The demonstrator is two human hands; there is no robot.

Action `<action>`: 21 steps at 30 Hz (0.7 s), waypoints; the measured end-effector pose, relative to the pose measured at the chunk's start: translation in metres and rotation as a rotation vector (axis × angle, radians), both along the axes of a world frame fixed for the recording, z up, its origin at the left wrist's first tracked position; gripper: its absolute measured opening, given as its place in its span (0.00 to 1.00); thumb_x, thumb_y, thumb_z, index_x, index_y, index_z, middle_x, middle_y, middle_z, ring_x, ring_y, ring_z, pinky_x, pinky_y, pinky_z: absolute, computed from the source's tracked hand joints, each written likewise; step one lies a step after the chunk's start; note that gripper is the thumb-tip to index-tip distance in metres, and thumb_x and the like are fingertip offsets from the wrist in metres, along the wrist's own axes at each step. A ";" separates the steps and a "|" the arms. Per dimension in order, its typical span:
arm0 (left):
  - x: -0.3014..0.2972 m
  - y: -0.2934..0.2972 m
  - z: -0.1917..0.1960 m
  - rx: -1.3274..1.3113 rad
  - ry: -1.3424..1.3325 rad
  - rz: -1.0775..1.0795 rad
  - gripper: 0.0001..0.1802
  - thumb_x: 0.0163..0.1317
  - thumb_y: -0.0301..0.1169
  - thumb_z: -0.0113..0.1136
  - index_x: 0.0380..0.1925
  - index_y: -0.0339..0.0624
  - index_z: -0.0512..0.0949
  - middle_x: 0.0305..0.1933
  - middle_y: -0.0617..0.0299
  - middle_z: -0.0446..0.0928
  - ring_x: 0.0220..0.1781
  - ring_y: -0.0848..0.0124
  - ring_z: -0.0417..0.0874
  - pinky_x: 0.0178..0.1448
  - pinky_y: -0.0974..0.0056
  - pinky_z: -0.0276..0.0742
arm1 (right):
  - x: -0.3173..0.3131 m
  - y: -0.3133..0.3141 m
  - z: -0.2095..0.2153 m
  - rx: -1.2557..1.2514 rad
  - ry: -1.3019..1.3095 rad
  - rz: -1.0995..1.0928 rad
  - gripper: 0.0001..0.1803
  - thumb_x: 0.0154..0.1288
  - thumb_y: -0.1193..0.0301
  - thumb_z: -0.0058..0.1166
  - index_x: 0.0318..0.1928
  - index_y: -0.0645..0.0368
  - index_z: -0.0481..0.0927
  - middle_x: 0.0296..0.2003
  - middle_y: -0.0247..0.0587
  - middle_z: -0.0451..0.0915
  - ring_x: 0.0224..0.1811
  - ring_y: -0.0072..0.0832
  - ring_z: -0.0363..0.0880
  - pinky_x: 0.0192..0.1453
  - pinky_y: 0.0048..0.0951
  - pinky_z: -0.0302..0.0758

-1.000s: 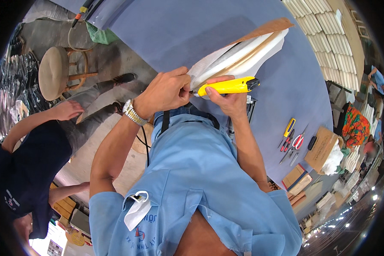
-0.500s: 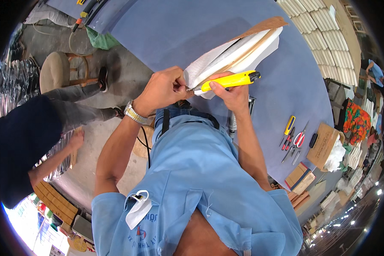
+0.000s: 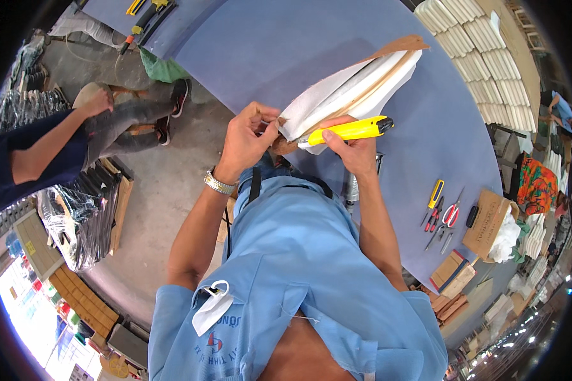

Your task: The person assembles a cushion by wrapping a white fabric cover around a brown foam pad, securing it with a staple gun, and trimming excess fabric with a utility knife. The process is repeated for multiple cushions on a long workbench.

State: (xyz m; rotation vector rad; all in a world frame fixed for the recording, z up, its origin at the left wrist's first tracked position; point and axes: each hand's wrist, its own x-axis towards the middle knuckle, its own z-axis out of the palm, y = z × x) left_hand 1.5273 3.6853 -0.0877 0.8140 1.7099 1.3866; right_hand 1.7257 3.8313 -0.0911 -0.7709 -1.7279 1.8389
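A long, narrow padded piece (image 3: 343, 92) with white layers, a wooden strip and a brown covering lies at a slant across the blue table's near edge. My right hand (image 3: 356, 152) is closed round a yellow utility knife (image 3: 353, 130); the knife's front end is at the piece's near end. On the other side of that end, my left hand (image 3: 246, 138) is closed, thumb and fingers pinching a small bit of the brown covering (image 3: 282, 121). A brown flap (image 3: 285, 147) hangs below, between the hands. The knife's tip is too small to make out.
On the blue table (image 3: 267, 51) to the right lie a yellow-handled screwdriver (image 3: 436, 193), red-handled scissors (image 3: 451, 214) and an open cardboard box (image 3: 486, 222). White slats (image 3: 483, 70) are stacked at far right. A co-worker's arm (image 3: 51, 143) and legs are at left, near plastic-wrapped frames (image 3: 82, 213).
My left hand has drawn slightly back from the piece's near end, with brown material now showing at its fingertips. The knife has shifted slightly right and down. The co-worker at left has moved.
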 end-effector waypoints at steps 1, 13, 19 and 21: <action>0.003 -0.001 0.003 0.013 -0.032 0.007 0.13 0.72 0.22 0.60 0.54 0.33 0.80 0.45 0.58 0.86 0.44 0.77 0.86 0.47 0.69 0.84 | 0.000 -0.001 -0.001 -0.006 0.010 0.008 0.10 0.64 0.71 0.71 0.45 0.60 0.88 0.40 0.36 0.88 0.43 0.22 0.84 0.50 0.26 0.80; 0.008 -0.001 0.011 0.068 -0.095 0.053 0.14 0.73 0.20 0.57 0.52 0.37 0.87 0.46 0.63 0.83 0.42 0.78 0.83 0.47 0.71 0.83 | -0.004 0.003 0.001 0.051 -0.028 0.012 0.10 0.65 0.70 0.70 0.45 0.59 0.88 0.39 0.36 0.88 0.42 0.22 0.84 0.49 0.26 0.80; 0.006 0.004 -0.001 -0.015 -0.590 0.248 0.12 0.73 0.22 0.59 0.52 0.34 0.86 0.49 0.59 0.84 0.45 0.74 0.85 0.51 0.69 0.85 | -0.003 0.003 0.000 0.073 0.011 0.039 0.10 0.65 0.70 0.70 0.45 0.59 0.88 0.39 0.36 0.88 0.42 0.22 0.84 0.49 0.26 0.80; 0.006 0.005 0.000 -0.012 -0.642 0.273 0.12 0.73 0.23 0.60 0.51 0.35 0.87 0.47 0.58 0.85 0.45 0.75 0.84 0.51 0.69 0.84 | -0.003 0.001 -0.003 0.093 0.016 0.026 0.09 0.66 0.71 0.69 0.45 0.59 0.88 0.39 0.36 0.88 0.42 0.22 0.84 0.49 0.26 0.80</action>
